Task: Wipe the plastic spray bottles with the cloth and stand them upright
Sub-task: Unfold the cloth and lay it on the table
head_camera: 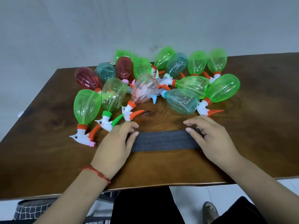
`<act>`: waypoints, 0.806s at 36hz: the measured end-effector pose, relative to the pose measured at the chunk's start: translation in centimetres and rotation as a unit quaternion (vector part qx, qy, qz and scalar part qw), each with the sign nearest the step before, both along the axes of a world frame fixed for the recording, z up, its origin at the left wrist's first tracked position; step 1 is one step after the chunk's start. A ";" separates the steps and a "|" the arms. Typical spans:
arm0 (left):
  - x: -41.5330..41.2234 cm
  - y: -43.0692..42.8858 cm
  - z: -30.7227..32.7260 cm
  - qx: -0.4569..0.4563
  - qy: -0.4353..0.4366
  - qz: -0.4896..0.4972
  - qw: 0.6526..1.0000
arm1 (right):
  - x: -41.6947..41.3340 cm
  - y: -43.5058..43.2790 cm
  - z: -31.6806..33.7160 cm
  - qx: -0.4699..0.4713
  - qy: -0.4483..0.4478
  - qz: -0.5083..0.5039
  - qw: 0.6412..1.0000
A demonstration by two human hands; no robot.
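A dark grey cloth (163, 140), folded into a long strip, lies flat on the brown wooden table (48, 151) near its front edge. My left hand (114, 143) pinches the strip's left end between thumb and fingers. My right hand (210, 136) pinches its right end the same way. Behind the cloth, several plastic spray bottles lie on their sides in a heap: green ones (86, 105), red ones (86, 78), teal ones (182, 101) and a clear one (144, 89). None stands upright. Their trigger heads are white with orange, green or pink parts.
A pale wall rises right behind the table. The table's left and right parts are bare wood. Below the front edge are my dark trousers (142, 207), a sandalled foot (210, 210) and a dark checked basket (32, 209) on the floor.
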State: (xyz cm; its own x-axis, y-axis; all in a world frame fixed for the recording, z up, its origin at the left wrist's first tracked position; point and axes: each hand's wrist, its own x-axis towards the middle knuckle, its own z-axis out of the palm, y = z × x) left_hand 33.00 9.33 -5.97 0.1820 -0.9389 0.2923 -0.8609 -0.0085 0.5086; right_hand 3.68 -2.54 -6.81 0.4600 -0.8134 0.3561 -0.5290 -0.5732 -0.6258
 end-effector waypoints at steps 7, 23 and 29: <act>-0.4 -1.0 -0.6 -0.035 -0.041 0.008 0.999 | 0.2 0.1 0.2 -0.024 0.009 -0.035 0.999; -7.0 0.2 0.3 -0.013 -0.146 -0.142 0.979 | 0.4 -0.3 4.2 0.032 0.312 -0.032 0.949; -6.6 -0.3 1.6 0.074 -0.060 -0.134 0.986 | 1.2 -0.7 5.6 0.171 0.191 -0.029 0.966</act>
State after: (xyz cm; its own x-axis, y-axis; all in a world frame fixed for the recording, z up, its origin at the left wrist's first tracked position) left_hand 26.41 9.03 -4.35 -0.1054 -0.9827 0.1523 -0.8967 0.1602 0.4126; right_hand 4.85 -3.22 -1.25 0.4550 -0.8817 -0.1246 -0.7841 -0.3304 -0.5254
